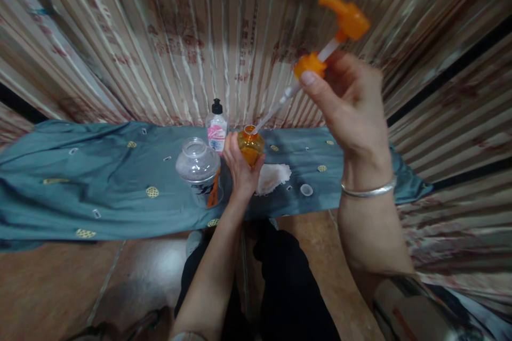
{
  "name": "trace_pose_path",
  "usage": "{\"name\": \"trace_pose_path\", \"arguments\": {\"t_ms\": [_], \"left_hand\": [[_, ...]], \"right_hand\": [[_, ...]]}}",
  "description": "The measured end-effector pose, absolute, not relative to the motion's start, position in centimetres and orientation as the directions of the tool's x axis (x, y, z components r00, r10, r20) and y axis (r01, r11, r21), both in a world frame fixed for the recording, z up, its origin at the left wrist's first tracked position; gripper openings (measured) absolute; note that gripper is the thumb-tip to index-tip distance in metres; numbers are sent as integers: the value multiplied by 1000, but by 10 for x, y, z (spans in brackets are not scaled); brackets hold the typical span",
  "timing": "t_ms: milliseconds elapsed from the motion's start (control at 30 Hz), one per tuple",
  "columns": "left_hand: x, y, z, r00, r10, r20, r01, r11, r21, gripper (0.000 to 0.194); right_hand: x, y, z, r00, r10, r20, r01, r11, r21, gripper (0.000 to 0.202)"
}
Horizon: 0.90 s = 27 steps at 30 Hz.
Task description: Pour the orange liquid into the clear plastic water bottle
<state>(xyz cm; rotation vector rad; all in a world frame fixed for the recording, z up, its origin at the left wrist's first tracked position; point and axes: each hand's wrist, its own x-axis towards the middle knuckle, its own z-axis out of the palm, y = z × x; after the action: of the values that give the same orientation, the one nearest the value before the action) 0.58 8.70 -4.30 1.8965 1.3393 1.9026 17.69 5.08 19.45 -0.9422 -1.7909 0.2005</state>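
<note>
My left hand (243, 168) wraps round an orange see-through bottle (252, 149) with its mouth uncovered, upright over the bench. Raised high on the right, my right hand (352, 101) pinches the collar of an orange pump head (310, 65). Its white tube slants down to the left, and the tip is at the bottle's mouth; whether it is inside I cannot tell. Just left of my left hand stands a clear plastic container (198, 170) with a narrow open neck. Behind it is a clear bottle (216, 130) with a black cap and a pink label.
A dark green patterned cloth (120, 170) covers the narrow bench. A whitish crumpled cloth or tissue (274, 177) and a small round white cap (306, 189) lie to the right. Pleated curtains (180, 37) hang close behind. My legs are below the front edge.
</note>
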Motion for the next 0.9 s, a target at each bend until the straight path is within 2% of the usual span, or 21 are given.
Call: {"name": "trace_pose_path", "arguments": {"t_ms": [100, 200, 267, 333, 467, 533, 567, 633, 700, 733, 833, 900], "left_hand": [[5, 86, -43, -194, 639, 744, 482, -599, 639, 100], [4, 86, -42, -188, 652, 734, 487, -587, 646, 99], [3, 86, -41, -192, 660, 726, 484, -580, 655, 98], [1, 86, -40, -196, 665, 720, 478, -577, 663, 98], [-1, 85, -39, -193, 666, 720, 485, -574, 660, 98], [-1, 84, -38, -195, 668, 718, 489, -569, 662, 96], [-2, 83, -38, -193, 672, 715, 486, -568, 664, 96], [-3, 83, -39, -182, 674, 716, 475, -577, 664, 98], [-3, 82, -40, -173, 659, 732, 478, -593, 648, 99], [-3, 82, -40, -172, 647, 743, 488, -599, 635, 99], [-3, 82, -42, -179, 611, 771, 516, -609, 602, 96], [-2, 82, -42, -186, 606, 773, 522, -606, 601, 95]], "right_hand": [[188, 31, 213, -2, 625, 780, 506, 673, -539, 52], [201, 14, 223, 146, 552, 821, 596, 613, -519, 34], [213, 6, 225, 199, 500, 843, 627, 596, -502, 30], [227, 4, 225, 277, 379, 883, 570, 674, -469, 28], [258, 13, 207, 358, 327, 875, 458, 755, -469, 27], [273, 26, 183, 324, 430, 843, 509, 672, -538, 28], [281, 34, 167, 340, 398, 852, 555, 646, -524, 33], [293, 52, 130, 261, 514, 817, 691, 492, -530, 43], [302, 69, 94, 117, 683, 721, 880, 266, -394, 48], [304, 76, 77, 11, 785, 620, 949, 187, -253, 52], [303, 92, 40, -204, 898, 390, 969, 241, -48, 58], [298, 102, 25, -283, 921, 269, 958, 285, 33, 49]]}}
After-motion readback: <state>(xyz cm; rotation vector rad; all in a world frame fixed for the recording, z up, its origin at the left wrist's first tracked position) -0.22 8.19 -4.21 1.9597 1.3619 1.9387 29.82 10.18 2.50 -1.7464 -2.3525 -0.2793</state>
